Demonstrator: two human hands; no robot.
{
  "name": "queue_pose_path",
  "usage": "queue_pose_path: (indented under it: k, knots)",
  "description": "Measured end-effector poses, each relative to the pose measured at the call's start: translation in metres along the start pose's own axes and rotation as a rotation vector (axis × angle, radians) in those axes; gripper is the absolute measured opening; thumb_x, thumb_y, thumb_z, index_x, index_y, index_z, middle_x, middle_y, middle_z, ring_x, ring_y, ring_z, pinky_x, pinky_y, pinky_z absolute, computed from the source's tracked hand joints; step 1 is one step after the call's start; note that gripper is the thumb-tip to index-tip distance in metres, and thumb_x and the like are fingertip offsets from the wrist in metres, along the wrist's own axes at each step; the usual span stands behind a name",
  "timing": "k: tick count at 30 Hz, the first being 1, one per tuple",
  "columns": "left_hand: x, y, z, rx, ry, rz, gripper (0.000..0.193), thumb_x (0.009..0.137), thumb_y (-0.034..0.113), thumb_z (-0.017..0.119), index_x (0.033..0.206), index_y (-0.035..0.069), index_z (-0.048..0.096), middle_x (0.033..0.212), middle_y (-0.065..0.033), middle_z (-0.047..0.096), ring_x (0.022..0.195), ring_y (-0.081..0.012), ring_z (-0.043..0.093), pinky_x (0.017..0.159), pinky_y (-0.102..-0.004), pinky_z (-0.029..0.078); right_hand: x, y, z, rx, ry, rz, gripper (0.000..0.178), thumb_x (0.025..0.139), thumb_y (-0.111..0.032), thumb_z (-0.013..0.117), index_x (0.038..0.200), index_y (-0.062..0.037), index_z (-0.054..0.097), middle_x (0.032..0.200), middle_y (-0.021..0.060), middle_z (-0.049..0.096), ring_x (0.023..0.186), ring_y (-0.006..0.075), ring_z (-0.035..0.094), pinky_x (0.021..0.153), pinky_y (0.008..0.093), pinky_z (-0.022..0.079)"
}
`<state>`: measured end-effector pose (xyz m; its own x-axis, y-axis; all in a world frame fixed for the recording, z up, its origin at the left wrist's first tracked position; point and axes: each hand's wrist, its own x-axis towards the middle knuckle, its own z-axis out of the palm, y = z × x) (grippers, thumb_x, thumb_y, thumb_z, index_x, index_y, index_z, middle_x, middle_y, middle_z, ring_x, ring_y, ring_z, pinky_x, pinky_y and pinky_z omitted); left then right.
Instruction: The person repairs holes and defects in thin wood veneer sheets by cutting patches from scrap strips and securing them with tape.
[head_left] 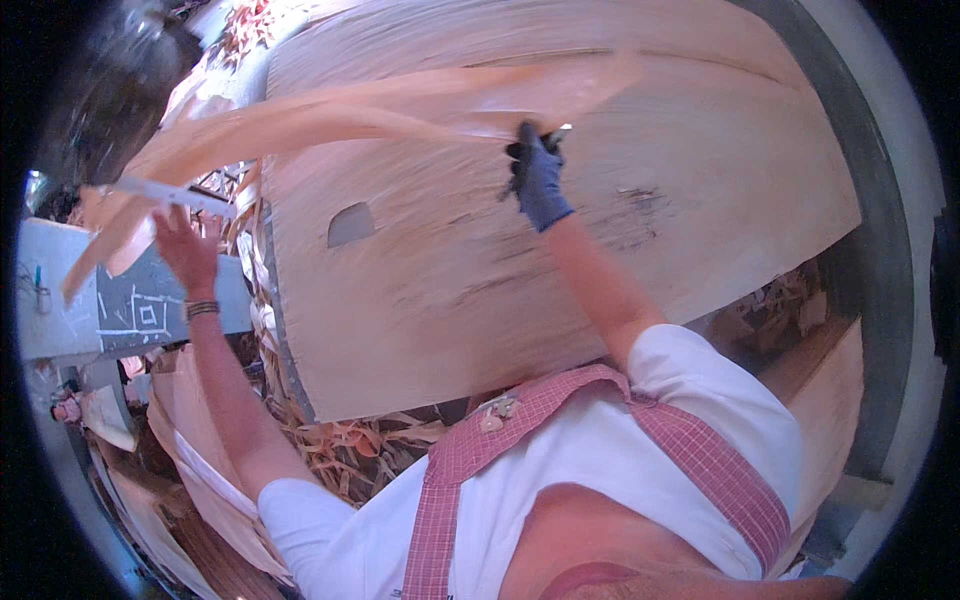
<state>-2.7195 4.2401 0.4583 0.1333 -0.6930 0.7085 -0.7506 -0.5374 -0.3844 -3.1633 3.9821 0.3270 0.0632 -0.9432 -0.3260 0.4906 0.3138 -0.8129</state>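
Note:
A long, thin strip of wood veneer point(330, 110) arches from the left side across the top of a broad veneer sheet point(420, 280), its right end blurred. My right hand point(541, 180), in a blue and black glove, is closed beside the strip's lower edge. Out of its fist pokes a small dark tool point(558, 137) with a shiny tip; its kind cannot be made out. Over at the left, my bare left hand point(188, 250) reaches up with fingers apart. Its fingertips are at a flat white bar point(180, 195), below the strip's drooping left end.
A grey machine surface point(170, 300) with chalk-like white marks lies left of the sheet. Veneer scraps point(355, 445) are heaped below the sheet's near edge. A rough hole point(351, 225) shows in the sheet. A dark, shiny bulky object point(115, 90) stands at the upper left.

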Motion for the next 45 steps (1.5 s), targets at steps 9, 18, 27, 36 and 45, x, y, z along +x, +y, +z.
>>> queue_pose_path:
  k: [9, 18, 27, 36, 45]
  knots:
    - [-0.162, 0.182, 0.024, -2.392, -0.759, -1.65, 0.074, 0.084, 0.04, 0.069, 0.138, 0.01, 0.03, 0.123, -0.0183, 0.048, 0.113, -0.0366, 0.052, 0.095, -0.0518, 0.047, 0.01, 0.015, -0.122, -0.026, 0.27, -0.03, 0.031, 0.084, -0.032, 0.072, 0.106, -0.017, 0.057, 0.078, 0.0016, 0.062, 0.062, 0.0128, 0.059, 0.046, 0.0259, 0.036]
    - [-0.138, 0.258, 0.054, -1.886, -0.654, -1.869, 0.043, 0.083, 0.028, 0.072, 0.112, 0.005, 0.05, 0.104, -0.0165, 0.057, 0.089, -0.0299, 0.062, 0.075, -0.0474, 0.058, -0.009, 0.007, -0.156, -0.107, 0.148, 0.084, 0.044, 0.084, -0.039, 0.071, 0.12, -0.0186, 0.053, 0.107, 0.0057, 0.062, 0.078, 0.0154, 0.062, 0.042, 0.0245, 0.037]
    - [-0.121, 0.301, 0.046, -1.741, -0.768, -1.955, 0.017, 0.088, 0.019, 0.065, 0.092, 0.003, 0.059, 0.082, -0.0091, 0.066, 0.067, -0.0207, 0.066, 0.052, -0.0291, 0.058, -0.005, -0.027, -0.289, -0.242, 0.178, 0.226, 0.04, 0.084, -0.041, 0.071, 0.111, -0.0138, 0.059, 0.111, 0.0088, 0.059, 0.082, 0.0169, 0.062, 0.049, 0.0262, 0.043]
    - [-0.11, 0.293, 0.102, -1.829, -0.755, -1.766, 0.014, 0.09, 0.018, 0.063, 0.087, 0.005, 0.063, 0.082, -0.0091, 0.068, 0.073, -0.02, 0.068, 0.058, -0.0268, 0.06, 0.053, -0.09, -0.278, -2.036, -0.389, -0.84, 0.022, 0.085, -0.024, 0.063, 0.103, -0.0126, 0.058, 0.109, 0.015, 0.054, 0.097, 0.0297, 0.059, 0.074, 0.0411, 0.053]
    - [-0.106, 0.281, 0.082, -1.906, -0.644, -1.624, 0.014, 0.091, 0.02, 0.062, 0.088, 0.007, 0.064, 0.081, -0.0055, 0.069, 0.073, -0.0151, 0.067, 0.06, -0.024, 0.057, 0.084, -0.187, -0.268, -1.869, -0.386, -1.112, 0.02, 0.084, -0.025, 0.065, 0.103, -0.0181, 0.063, 0.095, 0.0074, 0.059, 0.088, 0.0277, 0.06, 0.071, 0.0391, 0.052]
